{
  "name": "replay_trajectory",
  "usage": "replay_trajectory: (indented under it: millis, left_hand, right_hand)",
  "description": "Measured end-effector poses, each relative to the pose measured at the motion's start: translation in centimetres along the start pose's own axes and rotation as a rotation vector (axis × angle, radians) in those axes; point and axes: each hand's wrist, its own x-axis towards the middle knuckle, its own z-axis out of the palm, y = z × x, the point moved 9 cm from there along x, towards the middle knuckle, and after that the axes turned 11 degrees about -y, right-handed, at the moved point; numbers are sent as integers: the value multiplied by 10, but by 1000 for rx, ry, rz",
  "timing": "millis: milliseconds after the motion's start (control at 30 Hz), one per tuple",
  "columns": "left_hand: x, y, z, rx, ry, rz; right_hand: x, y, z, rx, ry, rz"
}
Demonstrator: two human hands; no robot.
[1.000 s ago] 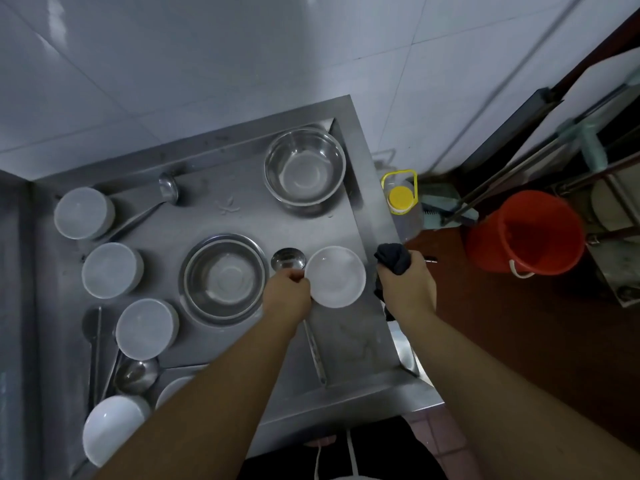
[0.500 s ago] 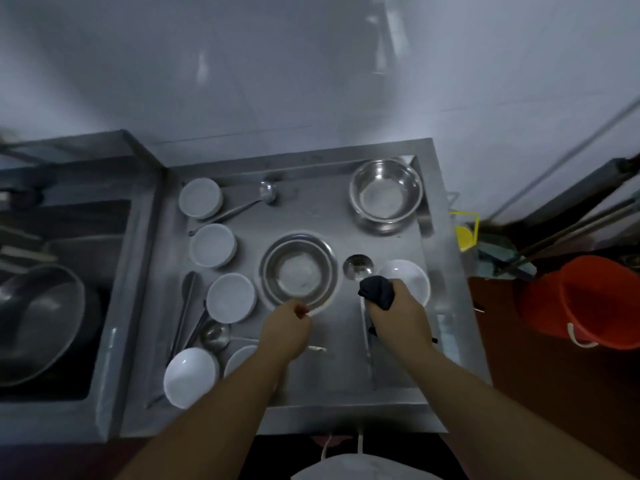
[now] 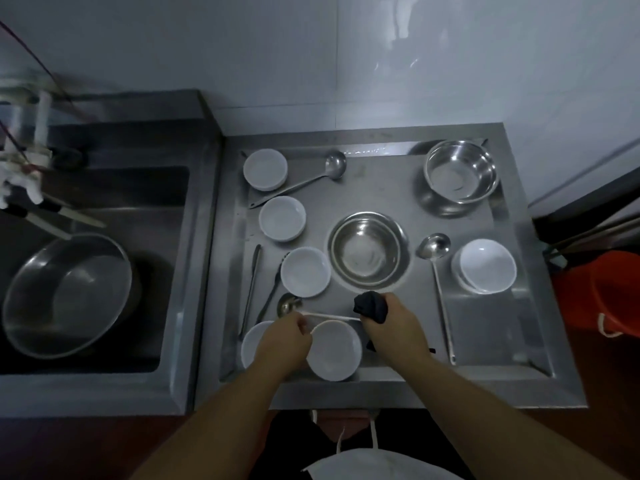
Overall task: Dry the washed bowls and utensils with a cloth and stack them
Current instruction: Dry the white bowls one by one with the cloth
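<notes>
My left hand (image 3: 289, 337) grips the rim of a white bowl (image 3: 336, 355) at the front of the steel draining tray (image 3: 485, 327). Just right of it, my right hand (image 3: 396, 325) holds a bunched dark cloth (image 3: 372, 304) clear of the bowl. A ladle (image 3: 287, 304) lies behind the bowl, its thin handle running towards the cloth. More white bowls sit at the left (image 3: 305, 271), one partly hidden under my left wrist (image 3: 249, 344), and white bowls stand at the right (image 3: 485, 266). Two steel bowls stand in the middle (image 3: 369, 252) and back right (image 3: 462, 174).
Two more ladles lie on the tray, one at the back (image 3: 334, 164) and one right of centre (image 3: 433, 245). Long utensils (image 3: 251, 289) lie at the left. A sink (image 3: 166, 209) with a big steel basin (image 3: 65, 292) is to the left, a red bucket (image 3: 609, 292) on the floor at the right.
My left hand let go of the right-hand white bowl, crossed to the front left and took a bowl's rim. My right hand moved left with the cloth. The view swung left.
</notes>
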Motion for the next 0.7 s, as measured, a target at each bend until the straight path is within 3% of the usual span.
replay_trajectory:
  millis: [300,700]
  left_hand:
    - [28,0,24,173,-131,150]
    - [52,36,47,397,-174,115]
  right_hand:
    - [-23,15,47,137,181,134]
    - [-27,43,27,324,166,168]
